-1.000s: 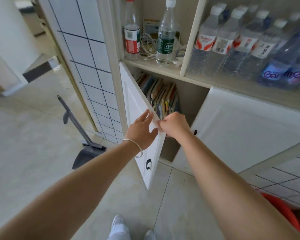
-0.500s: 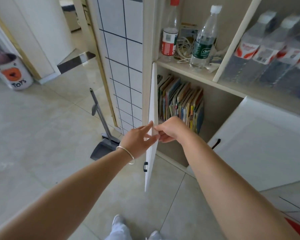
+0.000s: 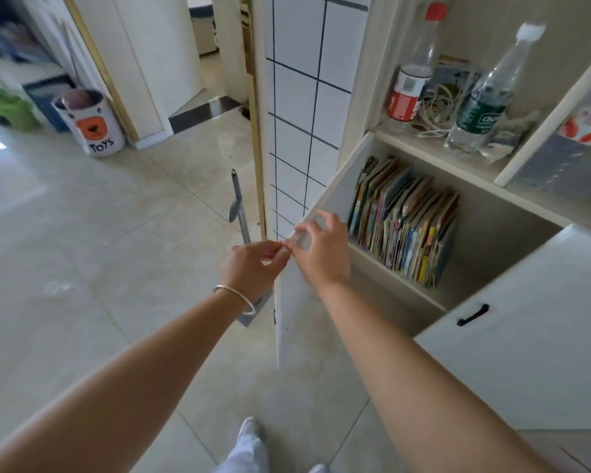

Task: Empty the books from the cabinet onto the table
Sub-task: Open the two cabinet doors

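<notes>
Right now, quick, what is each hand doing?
Left hand: fingers pinch the top edge of the cabinet door.
Right hand: fingers curled over the same door edge, holding it.

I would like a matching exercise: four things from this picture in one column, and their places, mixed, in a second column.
Things:
1. books
2. red-capped bottle
3. toys bucket
4. bracelet

Places:
A. on the left wrist
B. on the floor by the doorway
C. on the open shelf above the books
D. upright in the open cabinet compartment

Pairs: 1-D, 2-C, 3-B, 4-A
</notes>
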